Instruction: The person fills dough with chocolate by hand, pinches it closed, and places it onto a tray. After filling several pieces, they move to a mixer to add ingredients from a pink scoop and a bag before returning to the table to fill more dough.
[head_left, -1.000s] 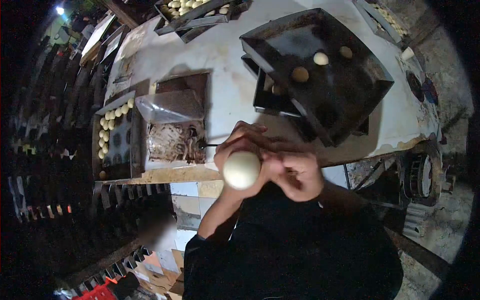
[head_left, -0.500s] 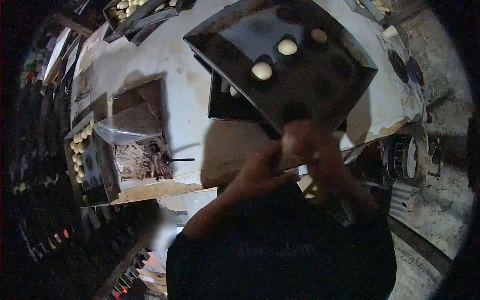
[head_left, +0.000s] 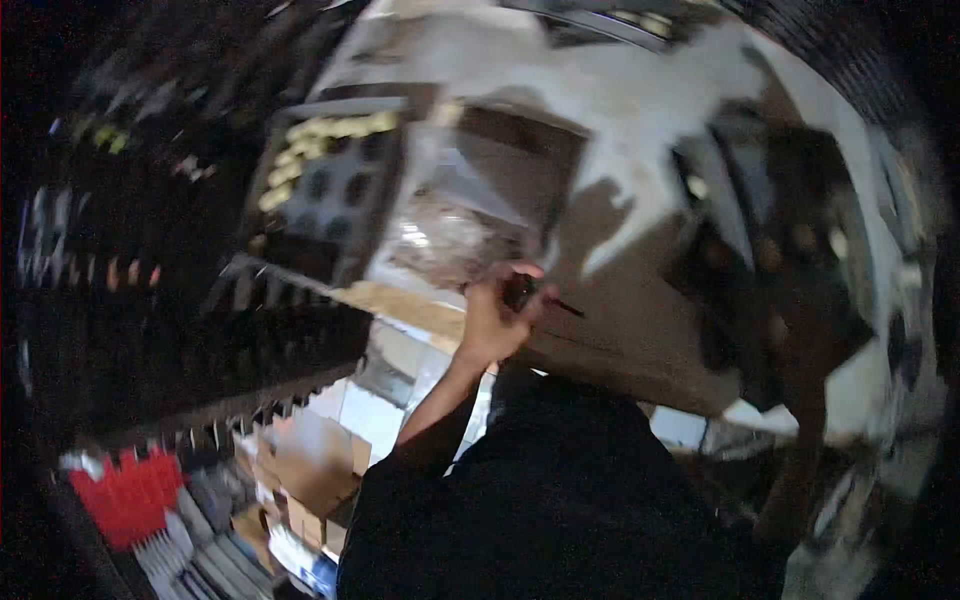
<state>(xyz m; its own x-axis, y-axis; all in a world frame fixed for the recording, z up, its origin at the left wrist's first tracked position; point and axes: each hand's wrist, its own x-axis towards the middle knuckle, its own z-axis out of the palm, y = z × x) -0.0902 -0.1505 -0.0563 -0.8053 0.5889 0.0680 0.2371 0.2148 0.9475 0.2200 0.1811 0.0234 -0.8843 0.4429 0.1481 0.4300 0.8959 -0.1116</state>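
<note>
My left hand (head_left: 500,315) is at the table's front edge, beside a brown mass (head_left: 450,240) partly under clear plastic. Its fingers are curled round something dark that blur keeps me from naming. A thin dark handle (head_left: 568,307) pokes out just right of the fingertips. My right hand (head_left: 800,345) reaches over the front of the dark metal tray (head_left: 850,320) at the right; shadow and blur hide its fingers. Pale dough balls (head_left: 838,243) sit in that tray, with another pale ball (head_left: 697,186) toward its left side.
Left of the brown mass, another tray (head_left: 335,225) holds rows of pale balls. More trays (head_left: 600,30) stand at the far edge. Below the table at the left are cardboard boxes (head_left: 310,465) and a red crate (head_left: 130,495).
The view has swung left, so the table contents appear further right. My hands, close together before, are now apart: the left by the brown mass, the right over the tray.
</note>
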